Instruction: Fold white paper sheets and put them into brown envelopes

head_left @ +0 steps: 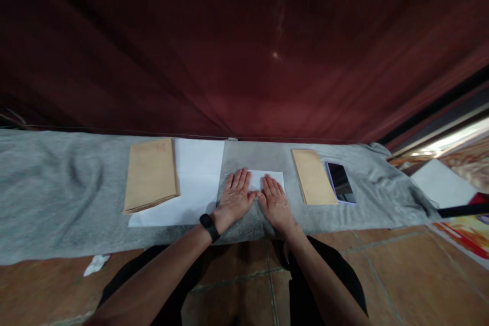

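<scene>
Both my hands lie flat, fingers stretched out, on a small folded white paper [272,178] on the grey cloth [57,188]. My left hand [234,197], with a black band on its wrist, covers the paper's left part. My right hand [274,202] presses its right part, thumbs nearly touching. To the left a stack of brown envelopes [152,174] rests on white sheets [198,178]. To the right lies one brown envelope [313,176] beside a dark phone [341,182].
A dark red curtain [244,46] hangs behind the cloth. Tiled floor [401,275] is in front of it, with a crumpled white scrap [95,264] at the left. White sheet [443,183] and colourful printed material [464,229] sit at the far right.
</scene>
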The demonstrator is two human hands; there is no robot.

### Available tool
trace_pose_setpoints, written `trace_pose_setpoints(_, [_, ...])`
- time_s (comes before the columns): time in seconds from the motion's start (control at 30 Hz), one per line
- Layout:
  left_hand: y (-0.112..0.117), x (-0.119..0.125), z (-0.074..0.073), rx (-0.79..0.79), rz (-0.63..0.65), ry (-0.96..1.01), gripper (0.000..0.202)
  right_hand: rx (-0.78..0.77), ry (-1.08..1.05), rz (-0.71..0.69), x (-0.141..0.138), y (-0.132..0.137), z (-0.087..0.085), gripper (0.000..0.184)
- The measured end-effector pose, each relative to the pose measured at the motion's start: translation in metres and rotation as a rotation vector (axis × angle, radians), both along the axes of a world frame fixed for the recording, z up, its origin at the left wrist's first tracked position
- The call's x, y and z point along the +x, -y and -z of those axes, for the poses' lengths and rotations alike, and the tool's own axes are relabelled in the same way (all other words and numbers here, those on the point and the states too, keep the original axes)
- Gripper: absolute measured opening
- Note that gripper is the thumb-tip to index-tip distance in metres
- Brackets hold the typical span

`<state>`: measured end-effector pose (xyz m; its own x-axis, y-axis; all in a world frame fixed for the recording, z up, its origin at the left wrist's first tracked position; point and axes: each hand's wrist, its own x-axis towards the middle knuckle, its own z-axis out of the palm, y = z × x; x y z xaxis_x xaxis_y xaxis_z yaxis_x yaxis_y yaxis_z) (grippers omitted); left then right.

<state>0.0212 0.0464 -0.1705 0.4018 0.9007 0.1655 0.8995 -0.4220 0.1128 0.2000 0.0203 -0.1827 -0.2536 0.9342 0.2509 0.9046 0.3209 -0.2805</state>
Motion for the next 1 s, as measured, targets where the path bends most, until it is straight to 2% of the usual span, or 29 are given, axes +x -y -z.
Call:
trace_pose_setpoints(0.27, [0.003, 0.002, -0.007, 0.016, -0.019, 0.021, 0.061, 0.059, 0.079, 0.131, 0.01, -0.001, 0.008, 0.06])
trace_pose_setpoints(0.43, [0.012, 0.004, -0.007, 0.019, 0.18, 0.048, 0.052, 0.082, 0.093, 0.168, 0.012, -0.001, 0.011, 0.059])
trace_pose_setpoints(0.5, [0.016, 0.006, -0.006, 0.002, 0.219, 0.048, 0.053, 0.091, 0.099, 0.179, 0.012, -0.001, 0.011, 0.058])
trace_pose_setpoints(0.83, [0.022, -0.002, -0.002, 0.014, 0.102, 0.023, 0.069, 0.116, 0.142, 0.209, 0.022, 0.002, 0.016, 0.063])
trace_pose_setpoints(1.0, [0.013, -0.018, -0.015, -0.023, 0.065, 0.004, 0.061, 0.162, 0.147, 0.171, 0.024, 0.006, 0.019, 0.058])
